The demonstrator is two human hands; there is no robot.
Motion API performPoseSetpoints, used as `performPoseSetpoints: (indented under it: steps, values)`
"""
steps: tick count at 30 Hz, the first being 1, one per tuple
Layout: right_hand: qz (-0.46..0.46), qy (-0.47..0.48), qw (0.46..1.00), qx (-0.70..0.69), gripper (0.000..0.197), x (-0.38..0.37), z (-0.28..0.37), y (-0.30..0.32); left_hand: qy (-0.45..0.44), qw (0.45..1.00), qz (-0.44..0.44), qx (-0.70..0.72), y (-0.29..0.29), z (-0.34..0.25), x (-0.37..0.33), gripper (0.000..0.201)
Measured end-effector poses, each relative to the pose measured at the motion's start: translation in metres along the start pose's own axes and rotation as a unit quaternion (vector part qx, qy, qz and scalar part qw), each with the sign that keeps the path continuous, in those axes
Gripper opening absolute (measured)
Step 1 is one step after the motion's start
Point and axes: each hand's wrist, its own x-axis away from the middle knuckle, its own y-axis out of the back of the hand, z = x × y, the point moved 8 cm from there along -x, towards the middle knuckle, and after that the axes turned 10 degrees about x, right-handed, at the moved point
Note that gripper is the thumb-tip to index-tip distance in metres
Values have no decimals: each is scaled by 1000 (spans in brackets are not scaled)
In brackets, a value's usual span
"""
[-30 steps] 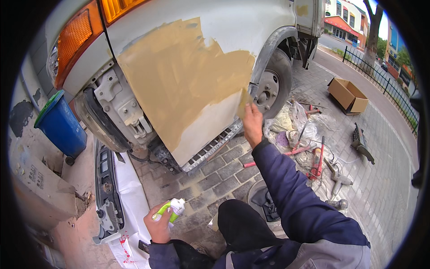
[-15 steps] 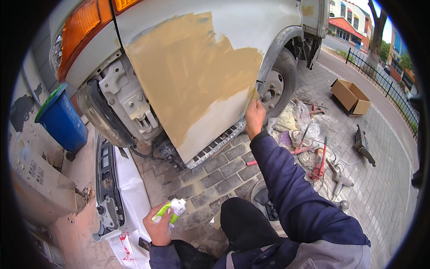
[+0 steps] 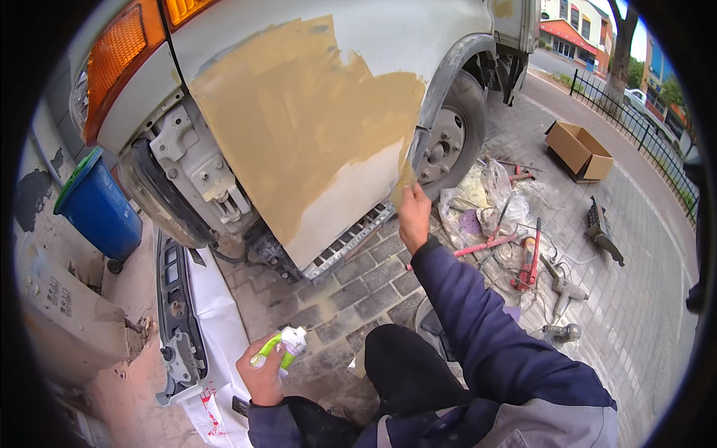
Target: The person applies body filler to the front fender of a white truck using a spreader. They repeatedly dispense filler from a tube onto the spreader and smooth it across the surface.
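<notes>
My right hand point(image 3: 414, 216) reaches out to the rear lower edge of a white vehicle door point(image 3: 358, 179). Its fingers are closed on a thin tan spreader point(image 3: 405, 181), mostly hidden, held against the door edge. Tan putty point(image 3: 299, 112) covers most of the door in a broad, smeared patch; a pale strip shows along the bottom. Low at the left, my left hand point(image 3: 261, 373) is wrapped around a green and white squeeze tube point(image 3: 291, 343), its white end pointing up to the right.
The wheel point(image 3: 452, 134) stands right of the door. Red-handled tools point(image 3: 529, 265), a heat gun point(image 3: 569, 293) and plastic sheeting point(image 3: 500, 187) lie on the paving. A cardboard box point(image 3: 579, 153) is farther right. A bucket point(image 3: 429, 317) stands by my knee; a blue bin point(image 3: 101, 209) is left.
My right hand has moved lower along the door's rear edge with the spreader. My left hand still holds the tube in nearly the same place. The view has shifted slightly.
</notes>
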Motion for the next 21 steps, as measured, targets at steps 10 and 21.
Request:
performPoseSetpoints:
  steps: [10,21]
  values:
    - [-98,38,993,48,35,-35,-5,-24,-2,1000,-6,-16,4,-8,4,29]
    - [16,-45,998,-29,30,18,-20,-7,4,1000,-4,7,-5,-3,-3,29]
